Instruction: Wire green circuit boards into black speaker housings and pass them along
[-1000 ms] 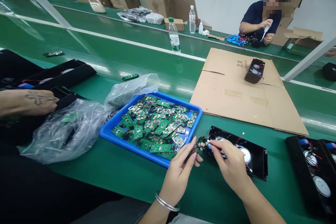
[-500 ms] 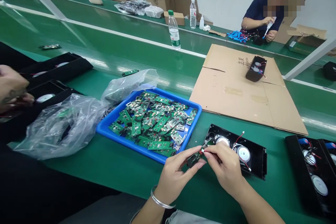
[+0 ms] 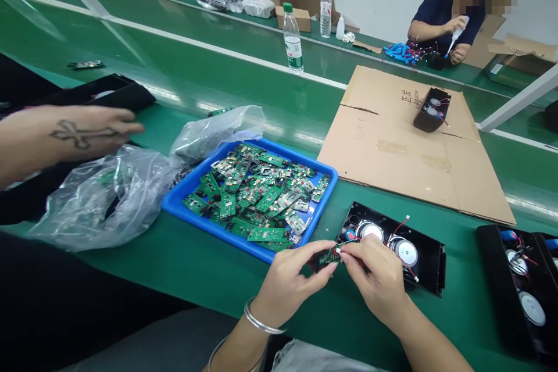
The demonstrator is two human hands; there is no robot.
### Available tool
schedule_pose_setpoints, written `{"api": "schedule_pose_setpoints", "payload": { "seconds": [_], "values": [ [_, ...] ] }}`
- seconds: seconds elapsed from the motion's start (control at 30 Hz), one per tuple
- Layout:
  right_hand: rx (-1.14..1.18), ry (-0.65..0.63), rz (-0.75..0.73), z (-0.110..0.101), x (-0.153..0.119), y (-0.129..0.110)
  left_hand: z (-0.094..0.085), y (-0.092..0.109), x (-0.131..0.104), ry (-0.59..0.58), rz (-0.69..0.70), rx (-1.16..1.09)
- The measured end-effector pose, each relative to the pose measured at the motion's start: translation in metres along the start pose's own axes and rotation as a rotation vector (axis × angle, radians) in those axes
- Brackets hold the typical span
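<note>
My left hand (image 3: 291,279) pinches a small green circuit board (image 3: 326,257) by its edges, between thumb and fingers. At the board's right end, my right hand (image 3: 377,267) is closed on a small white wire connector (image 3: 339,250) that touches the board, though whether it is seated I cannot tell. Just behind my fingers lies a black speaker housing (image 3: 425,256) with two round silver speakers (image 3: 406,251). A blue part (image 3: 350,235) with wires sits at its left end. Thin red wires with white plugs stick out of the housing.
Left of my hands stands a blue tray (image 3: 174,204) heaped with circuit boards, beside a clear plastic bag (image 3: 104,209). A co-worker's hand (image 3: 87,133) reaches in at left. Cardboard (image 3: 383,157) carries another housing (image 3: 432,109). More housings (image 3: 518,285) stand right; another person works across the bench.
The board in my left hand has turned to show more of its face, and the blue part in the housing has come into view. The co-worker's hand at left has moved rightward over the bag.
</note>
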State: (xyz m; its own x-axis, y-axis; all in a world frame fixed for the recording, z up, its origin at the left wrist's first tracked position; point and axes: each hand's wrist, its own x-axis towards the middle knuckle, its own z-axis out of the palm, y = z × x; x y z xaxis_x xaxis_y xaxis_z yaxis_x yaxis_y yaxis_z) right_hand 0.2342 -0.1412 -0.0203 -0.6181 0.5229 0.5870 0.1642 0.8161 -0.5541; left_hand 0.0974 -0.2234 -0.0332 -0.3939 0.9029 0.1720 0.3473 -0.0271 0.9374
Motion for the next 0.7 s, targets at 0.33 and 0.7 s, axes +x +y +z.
{"api": "schedule_pose_setpoints", "payload": {
  "seconds": [0.33,0.7],
  "values": [
    [-0.055,-0.065,-0.029,-0.001,-0.002,0.002,-0.002,0.012,0.002,0.015,0.015,0.083],
    [-0.211,-0.085,-0.150,0.002,-0.007,0.005,-0.006,0.015,0.005,-0.138,0.083,0.211]
  ]
}}
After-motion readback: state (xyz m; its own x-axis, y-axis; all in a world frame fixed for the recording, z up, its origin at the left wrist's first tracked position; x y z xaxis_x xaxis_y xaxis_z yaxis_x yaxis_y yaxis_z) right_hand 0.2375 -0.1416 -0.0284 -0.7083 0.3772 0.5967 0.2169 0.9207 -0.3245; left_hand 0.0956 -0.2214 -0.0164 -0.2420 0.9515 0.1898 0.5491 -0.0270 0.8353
